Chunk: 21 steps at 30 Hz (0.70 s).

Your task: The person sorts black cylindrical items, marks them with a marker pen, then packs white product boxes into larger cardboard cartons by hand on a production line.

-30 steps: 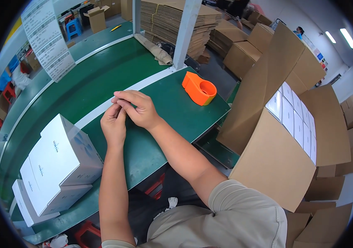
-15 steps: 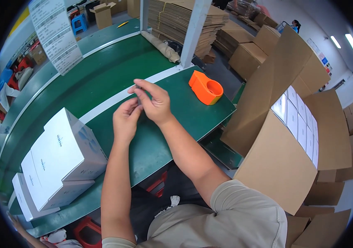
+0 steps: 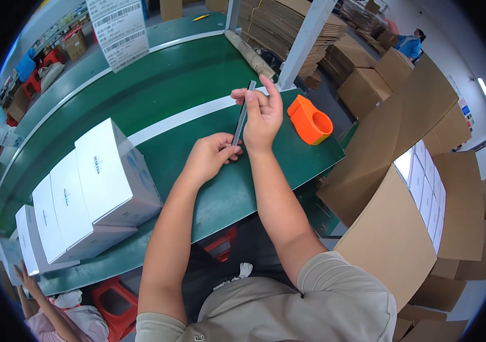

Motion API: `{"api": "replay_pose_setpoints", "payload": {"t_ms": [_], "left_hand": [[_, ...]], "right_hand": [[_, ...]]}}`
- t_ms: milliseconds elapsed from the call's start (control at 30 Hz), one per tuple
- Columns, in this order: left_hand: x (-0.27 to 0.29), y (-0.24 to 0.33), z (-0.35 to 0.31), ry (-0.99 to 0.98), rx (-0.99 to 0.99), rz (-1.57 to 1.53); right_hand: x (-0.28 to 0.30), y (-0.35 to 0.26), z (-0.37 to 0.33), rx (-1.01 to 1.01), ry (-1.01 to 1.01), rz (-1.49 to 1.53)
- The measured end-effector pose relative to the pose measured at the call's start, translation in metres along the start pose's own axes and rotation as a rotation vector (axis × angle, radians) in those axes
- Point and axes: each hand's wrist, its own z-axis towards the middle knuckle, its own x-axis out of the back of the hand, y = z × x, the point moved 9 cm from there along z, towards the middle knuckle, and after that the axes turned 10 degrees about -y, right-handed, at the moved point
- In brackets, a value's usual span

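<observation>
Mid-frame, the left hand (image 3: 208, 157) and right hand (image 3: 263, 122) grip a slim grey strip (image 3: 242, 121); handling it seems the step; the next move likely wants steadiness.

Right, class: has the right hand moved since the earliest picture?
Yes: against the orange holder on the table, the right hand has moved closer, rightward and farther forward.
</observation>
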Motion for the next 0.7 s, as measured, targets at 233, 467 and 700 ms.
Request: {"api": "replay_pose_setpoints", "payload": {"t_ms": [233,467,700], "left_hand": [[0.007,-0.011,0.005,0.05,-0.009,-0.115],[0.021,-0.006,-0.001,0.203,-0.025,-0.19],[0.023,0.007,-0.007,0.313,-0.172,0.084]], "right_hand": [[-0.006,0.027,-0.003,-0.181,-0.121,-0.046],[-0.015,0.05,-0.018,-0.426,-0.263,-0.057],[-0.002,-0.001,-0.049,-0.412,-0.292,-0.711]]}}
